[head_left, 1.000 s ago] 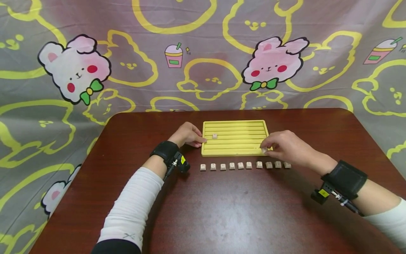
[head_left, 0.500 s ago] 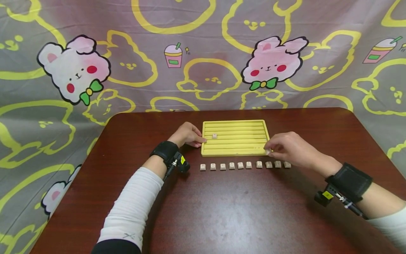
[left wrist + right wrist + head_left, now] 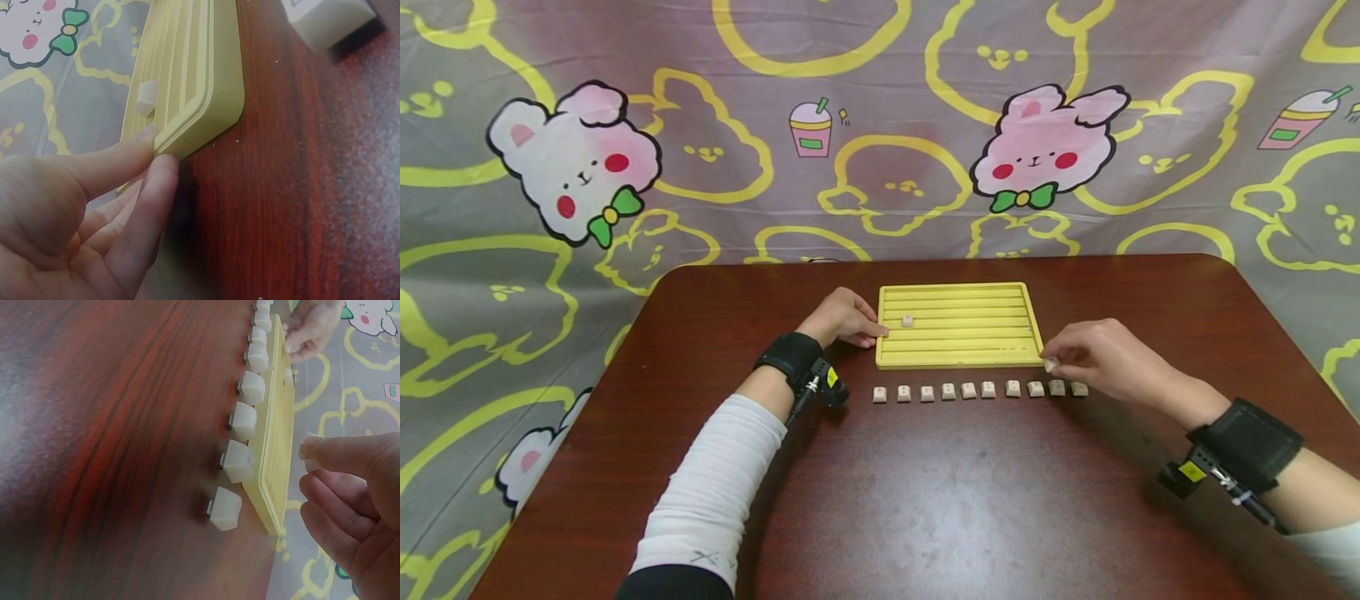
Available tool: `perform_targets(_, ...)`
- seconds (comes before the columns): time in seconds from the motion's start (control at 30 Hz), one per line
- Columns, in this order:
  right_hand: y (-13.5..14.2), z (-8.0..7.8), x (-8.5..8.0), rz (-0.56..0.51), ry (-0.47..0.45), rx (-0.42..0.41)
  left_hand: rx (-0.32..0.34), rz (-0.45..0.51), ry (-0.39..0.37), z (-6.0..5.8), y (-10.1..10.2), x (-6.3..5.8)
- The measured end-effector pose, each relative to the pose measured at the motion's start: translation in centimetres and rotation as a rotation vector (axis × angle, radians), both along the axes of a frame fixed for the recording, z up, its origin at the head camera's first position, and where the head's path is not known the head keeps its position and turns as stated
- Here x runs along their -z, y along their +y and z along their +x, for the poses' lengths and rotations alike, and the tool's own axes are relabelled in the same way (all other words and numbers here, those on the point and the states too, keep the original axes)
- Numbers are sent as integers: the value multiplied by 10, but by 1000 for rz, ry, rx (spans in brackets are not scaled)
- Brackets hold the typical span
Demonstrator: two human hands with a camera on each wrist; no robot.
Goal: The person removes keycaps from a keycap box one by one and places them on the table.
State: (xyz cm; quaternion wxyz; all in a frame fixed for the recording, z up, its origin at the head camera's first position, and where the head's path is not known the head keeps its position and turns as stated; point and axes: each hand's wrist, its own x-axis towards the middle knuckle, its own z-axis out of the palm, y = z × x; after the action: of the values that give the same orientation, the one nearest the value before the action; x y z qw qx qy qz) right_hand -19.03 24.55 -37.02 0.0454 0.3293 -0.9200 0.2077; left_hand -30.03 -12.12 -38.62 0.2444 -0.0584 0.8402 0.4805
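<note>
A yellow ridged tray (image 3: pixel 958 337) lies on the table in the head view. One pale keycap (image 3: pixel 907 322) sits between its ridges near the left side. My left hand (image 3: pixel 844 319) pinches the tray's left edge between thumb and finger, as the left wrist view also shows. Just off the tray's front right corner, my right hand (image 3: pixel 1105 358) pinches another pale keycap (image 3: pixel 309 461) between thumb and fingertips, partly hidden by them. A row of several keycaps (image 3: pixel 968 391) runs along the table in front of the tray, the rightmost ones below my right hand.
The dark reddish wooden table (image 3: pixel 970 483) extends in front of the row and to both sides. Behind it hangs a patterned cloth (image 3: pixel 895 108) with cartoon animals. A black strap with a small camera sits on each wrist.
My right hand has moved right with its keycap, from over the tray's front right part to just outside its corner. My left hand, the tray and the row have stayed put.
</note>
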Motion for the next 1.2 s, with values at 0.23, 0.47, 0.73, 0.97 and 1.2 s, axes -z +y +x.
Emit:
perform_targets(0.23, 13, 5, 5, -34, -45, 60, -3, -6, 2, 0, 0, 0)
perform_targets(0.47, 19, 9, 6, -44, -29, 65, -5, -7, 4, 0, 1, -1)
perform_targets(0.73, 26, 14, 9, -49, -7, 77, -10, -23, -5, 0, 1, 1)
perform_targets(0.97, 35, 19, 12, -43, 11, 107, -3, -23, -4, -1, 1, 0)
perform_targets(1.2, 41, 21, 15, -44, 28, 111, -5, -25, -4, -1, 1, 0)
